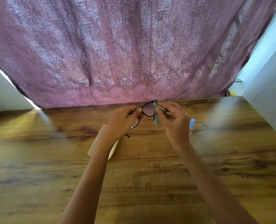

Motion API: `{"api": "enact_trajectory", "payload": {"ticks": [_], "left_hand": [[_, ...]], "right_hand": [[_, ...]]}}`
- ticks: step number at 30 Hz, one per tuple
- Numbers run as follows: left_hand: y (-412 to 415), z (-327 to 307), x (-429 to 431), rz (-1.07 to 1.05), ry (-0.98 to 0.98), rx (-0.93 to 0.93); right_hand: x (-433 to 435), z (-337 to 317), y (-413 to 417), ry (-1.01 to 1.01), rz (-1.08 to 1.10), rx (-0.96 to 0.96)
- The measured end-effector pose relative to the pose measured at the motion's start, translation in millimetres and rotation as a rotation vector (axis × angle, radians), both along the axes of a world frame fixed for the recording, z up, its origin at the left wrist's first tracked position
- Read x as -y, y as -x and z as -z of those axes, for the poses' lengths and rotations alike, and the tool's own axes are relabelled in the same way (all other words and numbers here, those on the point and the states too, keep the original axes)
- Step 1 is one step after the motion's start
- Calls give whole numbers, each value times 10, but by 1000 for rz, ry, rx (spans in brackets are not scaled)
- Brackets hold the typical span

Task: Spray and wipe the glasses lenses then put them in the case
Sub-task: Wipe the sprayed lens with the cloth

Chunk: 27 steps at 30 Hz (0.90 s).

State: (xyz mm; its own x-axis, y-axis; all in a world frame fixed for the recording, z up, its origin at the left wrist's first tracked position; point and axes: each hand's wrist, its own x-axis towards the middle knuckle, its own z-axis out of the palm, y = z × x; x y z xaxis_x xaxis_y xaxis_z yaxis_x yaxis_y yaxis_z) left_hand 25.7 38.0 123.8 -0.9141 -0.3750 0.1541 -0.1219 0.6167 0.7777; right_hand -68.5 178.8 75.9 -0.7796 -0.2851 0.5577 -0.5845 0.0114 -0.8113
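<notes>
Wipe step underway: left hand (123,122) pinches the glasses (147,109) by the frame, held above the table (150,175); right hand (174,120) pinches a grey cloth (156,113) on 1 lens. Spray bottle (191,125) stands aside, likely used. Case (100,143) lies under the left wrist; lid state unclear, casing left.

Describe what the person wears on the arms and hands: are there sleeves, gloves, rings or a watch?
Nothing is worn that shows. The left hand and the right hand have no gloves, and no ring shows on the fingers in view. Neither wrist carries a watch or a band. The left forearm and the right forearm are without sleeves down to the picture's lower edge.
</notes>
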Motion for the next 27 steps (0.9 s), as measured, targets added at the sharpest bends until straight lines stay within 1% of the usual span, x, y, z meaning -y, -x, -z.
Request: {"api": "enact_trajectory", "payload": {"ticks": [1, 3, 9, 11, 14, 20, 23, 27], "left_hand": [[3, 1, -4, -11, -2, -14], [3, -3, -6, -27, 5, -49], [26, -40, -5, -7, 90, -88], [30, -48, -10, 16, 119, -75], [4, -45, -19, 22, 144, -60], [-61, -67, -41, -13, 83, -85], [-61, -78, -35, -13, 85, -65], [-53, -72, -61, 18, 111, -73]], "right_hand": [[-7, -9, -1, -51, 52, -134], [-15, -40, -23, -104, 108, -279], [32, -77, -170, -207, 60, -466], [72, -118, -190, -221, 57, -467], [89, -202, -137, -220, 99, -409], [-7, -225, -47, -206, 138, -352], [-24, -179, -117, -213, 112, -361], [53, -169, -219, -222, 34, -422]]}}
